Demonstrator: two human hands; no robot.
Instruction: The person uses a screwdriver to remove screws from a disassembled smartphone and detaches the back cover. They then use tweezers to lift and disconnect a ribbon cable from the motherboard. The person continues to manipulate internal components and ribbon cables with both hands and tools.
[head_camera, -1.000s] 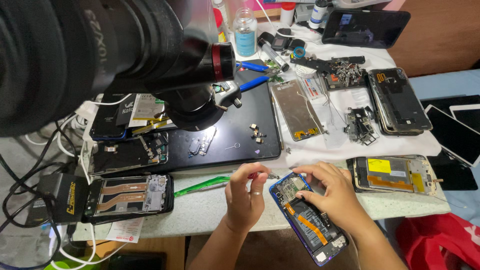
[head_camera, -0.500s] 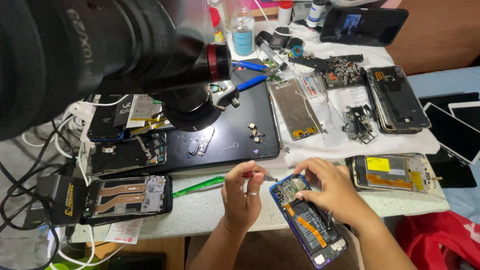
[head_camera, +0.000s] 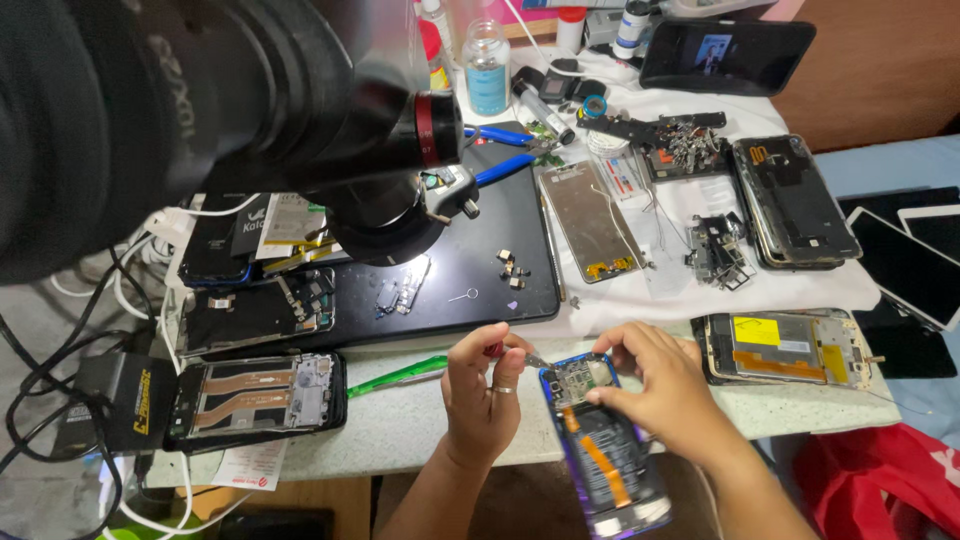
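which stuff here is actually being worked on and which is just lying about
In hand:
- opened blue phone, steadied by the right hand
- small tool in the left hand, tip at the phone's top

Lying about:
- blue pliers
- clear bottle
- green pry tool
- phone with yellow sticker
- metal back plate
- dismantled phone at left

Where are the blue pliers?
In the head view, the blue-handled pliers lie at the back of the black work mat, beside the clear liquid bottle and right of the microscope.
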